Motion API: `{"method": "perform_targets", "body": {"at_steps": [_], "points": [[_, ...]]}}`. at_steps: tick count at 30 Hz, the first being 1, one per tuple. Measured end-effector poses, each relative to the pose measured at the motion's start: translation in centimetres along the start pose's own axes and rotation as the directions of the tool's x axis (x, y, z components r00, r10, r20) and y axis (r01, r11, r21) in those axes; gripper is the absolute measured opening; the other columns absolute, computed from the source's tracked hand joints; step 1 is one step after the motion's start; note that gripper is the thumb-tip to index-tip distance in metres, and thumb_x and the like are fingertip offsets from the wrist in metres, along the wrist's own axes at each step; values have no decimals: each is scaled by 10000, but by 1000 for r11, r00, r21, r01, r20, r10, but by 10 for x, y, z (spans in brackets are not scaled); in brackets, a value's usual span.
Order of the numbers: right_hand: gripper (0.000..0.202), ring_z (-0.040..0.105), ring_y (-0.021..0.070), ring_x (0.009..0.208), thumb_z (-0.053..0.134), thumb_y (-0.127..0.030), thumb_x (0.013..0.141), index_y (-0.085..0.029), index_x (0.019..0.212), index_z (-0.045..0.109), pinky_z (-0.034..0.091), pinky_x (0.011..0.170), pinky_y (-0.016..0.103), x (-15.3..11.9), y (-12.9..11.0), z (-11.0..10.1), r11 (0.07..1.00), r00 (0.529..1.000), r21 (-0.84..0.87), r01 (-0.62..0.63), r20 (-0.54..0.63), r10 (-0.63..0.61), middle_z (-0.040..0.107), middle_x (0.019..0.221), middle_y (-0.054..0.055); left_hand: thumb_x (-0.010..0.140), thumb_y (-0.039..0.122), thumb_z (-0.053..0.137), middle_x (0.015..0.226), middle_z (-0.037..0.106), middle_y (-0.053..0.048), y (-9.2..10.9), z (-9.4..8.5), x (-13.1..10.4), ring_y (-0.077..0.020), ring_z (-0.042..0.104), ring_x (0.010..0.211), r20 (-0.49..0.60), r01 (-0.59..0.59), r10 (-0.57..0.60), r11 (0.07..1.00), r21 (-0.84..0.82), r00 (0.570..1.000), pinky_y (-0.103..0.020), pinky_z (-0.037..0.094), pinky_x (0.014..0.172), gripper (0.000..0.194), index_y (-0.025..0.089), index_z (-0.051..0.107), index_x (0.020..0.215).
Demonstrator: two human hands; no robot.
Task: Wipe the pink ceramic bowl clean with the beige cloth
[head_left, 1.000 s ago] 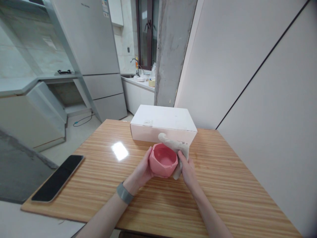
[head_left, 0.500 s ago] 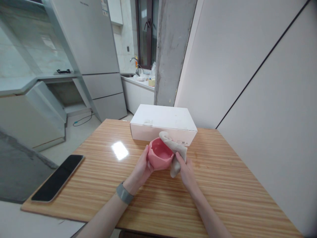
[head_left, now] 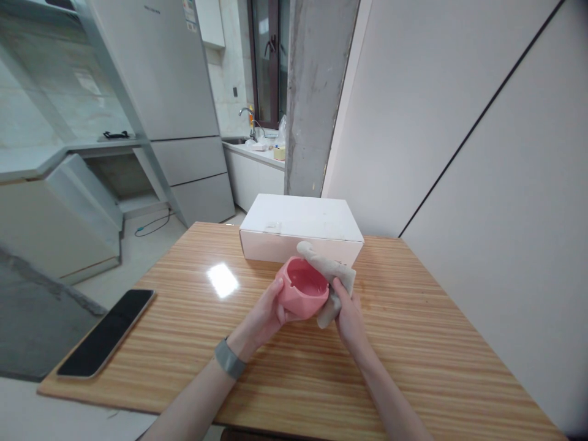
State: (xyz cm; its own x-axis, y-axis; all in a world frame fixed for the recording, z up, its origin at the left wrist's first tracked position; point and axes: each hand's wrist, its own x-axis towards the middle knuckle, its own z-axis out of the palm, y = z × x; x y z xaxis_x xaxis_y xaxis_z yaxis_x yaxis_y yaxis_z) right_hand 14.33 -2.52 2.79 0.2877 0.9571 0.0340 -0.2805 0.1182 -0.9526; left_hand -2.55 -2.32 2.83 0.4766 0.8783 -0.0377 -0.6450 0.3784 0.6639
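A pink faceted ashtray (head_left: pixel 301 300) with notches in its rim is tilted in the air above the table, its hollow facing up and toward me. My left hand (head_left: pixel 266 315) grips it from the left, thumb near the rim and fingers underneath. Bunched in my right hand (head_left: pixel 349 312) is a light grey cloth (head_left: pixel 337 272), pressed against the ashtray's right side. One end of the cloth sticks up past the far rim, and another part hangs below my thumb. The cloth hides the ashtray's right outer wall.
Just beyond my hands a white cardboard box (head_left: pixel 301 220) lies on the wood-grain table (head_left: pixel 184 343). A black-screened phone (head_left: pixel 108 334) rests near the table's left edge. A light wall (head_left: pixel 459 122) borders the right side; a fridge (head_left: pixel 160 79) and a sink counter stand behind.
Both hands have shifted slightly right with the ashtray and the cloth. The ashtray has turned a little, and the cloth still touches its right side.
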Motion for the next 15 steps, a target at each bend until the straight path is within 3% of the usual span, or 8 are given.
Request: {"method": "perform_targets", "body": {"at_steps": [4,7,15], "points": [[344,695,259,990,712,-483,747,-215,963,726,546,827,324,5,4,-3,995,1000,95,-8,-10,9,765,989,47,910,444,525,1278,623,-140,-1,-2,-1,-294,625,1086,35,25,-27,998,50,999,-363,582,728,475,203,530,1320],[324,701,262,979,715,-475,747,-214,938,733,550,832,327,6,5,-5,996,1000,91,-23,-13,24,771,964,47,879,440,579,1268,624,-147,0,0,-1,-305,621,1087,53,30,-33,998,51,998,-379,582,736,507,198,525,1321],[338,654,295,1102,719,-481,743,-223,963,724,554,870,367,6,8,-5,999,1000,49,11,20,-12,769,978,56,791,352,703,1198,654,-110,4,7,0,-249,661,956,-110,-107,114,992,69,987,-336,592,693,594,235,494,1335]]}}
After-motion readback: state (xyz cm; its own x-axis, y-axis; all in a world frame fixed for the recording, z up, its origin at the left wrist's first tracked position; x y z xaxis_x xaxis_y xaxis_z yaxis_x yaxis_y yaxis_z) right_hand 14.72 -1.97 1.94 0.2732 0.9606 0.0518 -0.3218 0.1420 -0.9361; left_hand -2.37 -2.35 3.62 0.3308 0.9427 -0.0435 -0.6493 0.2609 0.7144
